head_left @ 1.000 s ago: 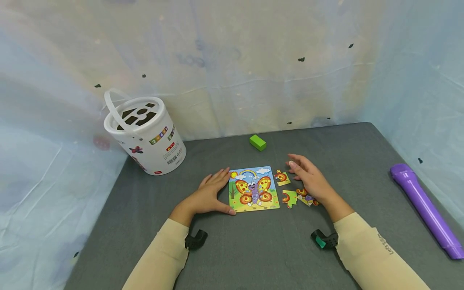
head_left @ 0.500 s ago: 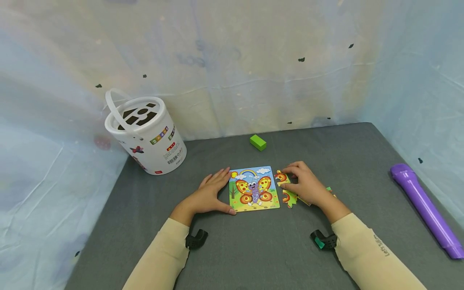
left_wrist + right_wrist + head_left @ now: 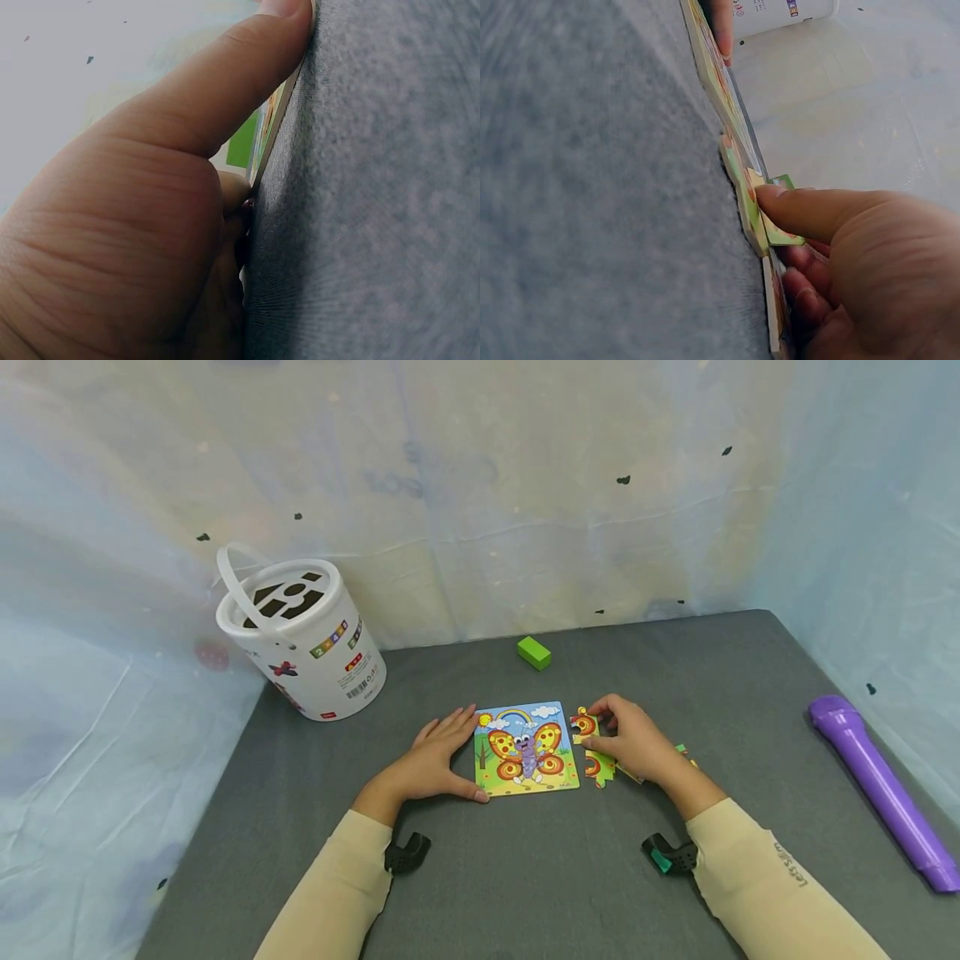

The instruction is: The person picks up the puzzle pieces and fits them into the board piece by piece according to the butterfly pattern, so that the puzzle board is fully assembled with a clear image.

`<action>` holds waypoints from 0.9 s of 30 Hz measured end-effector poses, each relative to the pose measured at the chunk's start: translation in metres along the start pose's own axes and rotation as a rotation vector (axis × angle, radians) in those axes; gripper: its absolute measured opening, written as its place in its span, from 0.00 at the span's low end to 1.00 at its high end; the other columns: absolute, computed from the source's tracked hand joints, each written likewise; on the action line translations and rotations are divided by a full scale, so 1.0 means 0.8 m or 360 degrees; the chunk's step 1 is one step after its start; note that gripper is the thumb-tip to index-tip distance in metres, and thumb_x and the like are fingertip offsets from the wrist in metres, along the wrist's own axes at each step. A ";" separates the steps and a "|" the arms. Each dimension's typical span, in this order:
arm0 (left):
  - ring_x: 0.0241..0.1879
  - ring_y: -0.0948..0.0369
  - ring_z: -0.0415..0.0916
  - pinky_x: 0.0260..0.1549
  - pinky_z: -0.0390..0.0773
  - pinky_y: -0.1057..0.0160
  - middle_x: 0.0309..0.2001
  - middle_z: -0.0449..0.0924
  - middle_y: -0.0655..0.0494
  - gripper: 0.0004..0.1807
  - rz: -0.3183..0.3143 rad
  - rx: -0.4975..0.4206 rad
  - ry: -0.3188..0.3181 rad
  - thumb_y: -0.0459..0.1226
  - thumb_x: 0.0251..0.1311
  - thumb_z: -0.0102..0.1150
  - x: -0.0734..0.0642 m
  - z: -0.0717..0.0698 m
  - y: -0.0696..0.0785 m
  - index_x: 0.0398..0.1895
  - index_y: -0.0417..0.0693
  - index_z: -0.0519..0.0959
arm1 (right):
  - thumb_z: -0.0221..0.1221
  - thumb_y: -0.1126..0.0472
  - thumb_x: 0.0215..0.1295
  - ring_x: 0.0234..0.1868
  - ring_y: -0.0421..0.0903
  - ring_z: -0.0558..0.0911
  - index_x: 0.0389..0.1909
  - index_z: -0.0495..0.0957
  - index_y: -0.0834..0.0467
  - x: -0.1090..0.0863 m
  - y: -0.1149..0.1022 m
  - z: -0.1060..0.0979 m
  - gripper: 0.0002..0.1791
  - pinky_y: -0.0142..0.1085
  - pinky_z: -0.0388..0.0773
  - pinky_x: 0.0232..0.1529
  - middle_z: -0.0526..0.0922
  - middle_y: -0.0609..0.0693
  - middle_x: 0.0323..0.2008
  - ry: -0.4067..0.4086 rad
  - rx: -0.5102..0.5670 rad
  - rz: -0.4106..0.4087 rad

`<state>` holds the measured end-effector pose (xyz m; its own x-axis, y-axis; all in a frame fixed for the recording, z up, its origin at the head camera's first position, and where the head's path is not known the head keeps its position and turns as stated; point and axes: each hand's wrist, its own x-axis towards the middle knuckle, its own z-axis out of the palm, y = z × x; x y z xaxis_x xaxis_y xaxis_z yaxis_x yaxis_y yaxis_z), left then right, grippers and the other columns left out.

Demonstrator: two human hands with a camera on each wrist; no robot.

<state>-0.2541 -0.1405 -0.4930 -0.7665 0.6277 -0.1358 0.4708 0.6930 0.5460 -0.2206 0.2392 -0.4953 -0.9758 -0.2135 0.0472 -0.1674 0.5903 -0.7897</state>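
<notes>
A square butterfly jigsaw puzzle point(image 3: 527, 748) lies on the grey table. My left hand point(image 3: 430, 768) rests at its left side with fingers spread, the thumb point(image 3: 281, 9) at the lower left corner and the fingers along the upper left edge. Right of the puzzle, my right hand point(image 3: 636, 742) pinches a jigsaw piece point(image 3: 582, 725) with an orange swirl between thumb and fingers. Just below that lies a green-and-orange piece point(image 3: 599, 768). In the right wrist view the right thumb point(image 3: 780, 199) presses on the pinched piece. More pieces are partly hidden beneath the right hand and wrist.
A green block point(image 3: 534, 653) lies behind the puzzle. At the back left stands a white lidded bucket point(image 3: 330, 668) with a handle. A purple tube-shaped thing point(image 3: 877, 785) lies along the right side. Pale plastic sheeting point(image 3: 487, 510) surrounds the table.
My right hand has come down and left from above the loose pieces and now pinches the orange-swirl piece, covering others with its palm. The left hand has stayed at the puzzle.
</notes>
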 end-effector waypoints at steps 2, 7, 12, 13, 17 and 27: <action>0.86 0.60 0.29 0.79 0.29 0.44 0.89 0.35 0.63 0.75 -0.0006 0.0004 -0.0004 0.70 0.49 0.80 0.001 0.000 0.001 0.91 0.54 0.45 | 0.69 0.62 0.76 0.48 0.54 0.77 0.61 0.77 0.62 -0.001 0.000 0.000 0.19 0.50 0.76 0.47 0.80 0.57 0.51 0.0016 0.0069 -0.0005; 0.86 0.62 0.28 0.79 0.28 0.45 0.89 0.35 0.64 0.75 -0.0018 0.0017 -0.0016 0.70 0.49 0.79 0.000 -0.001 0.001 0.91 0.54 0.44 | 0.67 0.62 0.79 0.41 0.51 0.80 0.55 0.82 0.60 -0.005 -0.002 0.001 0.10 0.41 0.78 0.39 0.83 0.53 0.44 0.0118 0.0213 -0.0062; 0.86 0.61 0.29 0.80 0.29 0.45 0.89 0.35 0.63 0.75 -0.0005 0.0015 -0.0011 0.69 0.49 0.80 0.000 -0.001 0.003 0.91 0.54 0.44 | 0.66 0.61 0.80 0.37 0.53 0.81 0.54 0.85 0.60 -0.008 -0.008 0.000 0.09 0.38 0.78 0.31 0.84 0.53 0.43 0.0144 0.0286 -0.0093; 0.86 0.61 0.29 0.80 0.29 0.45 0.89 0.35 0.63 0.75 -0.0002 0.0012 -0.0007 0.69 0.49 0.80 0.000 -0.002 0.003 0.91 0.54 0.44 | 0.66 0.62 0.80 0.36 0.53 0.80 0.54 0.85 0.60 -0.008 -0.008 0.000 0.09 0.38 0.78 0.30 0.84 0.53 0.42 0.0142 0.0302 -0.0093; 0.86 0.59 0.30 0.80 0.29 0.43 0.89 0.36 0.61 0.75 0.0010 -0.0008 0.0005 0.68 0.49 0.81 -0.001 -0.003 0.005 0.91 0.53 0.45 | 0.66 0.63 0.79 0.37 0.54 0.82 0.54 0.85 0.62 -0.009 -0.013 0.001 0.09 0.38 0.81 0.33 0.85 0.55 0.43 0.0091 0.0443 -0.0088; 0.86 0.59 0.30 0.80 0.30 0.43 0.89 0.37 0.60 0.75 -0.0003 -0.0004 -0.0004 0.68 0.50 0.81 -0.002 -0.004 0.007 0.91 0.52 0.45 | 0.65 0.63 0.80 0.33 0.52 0.84 0.52 0.85 0.64 -0.012 -0.032 0.017 0.08 0.41 0.85 0.34 0.86 0.57 0.37 -0.0303 0.0575 -0.0035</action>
<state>-0.2514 -0.1391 -0.4871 -0.7664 0.6272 -0.1388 0.4683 0.6934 0.5477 -0.2051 0.2153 -0.4840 -0.9234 -0.3834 -0.0207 -0.0948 0.2797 -0.9554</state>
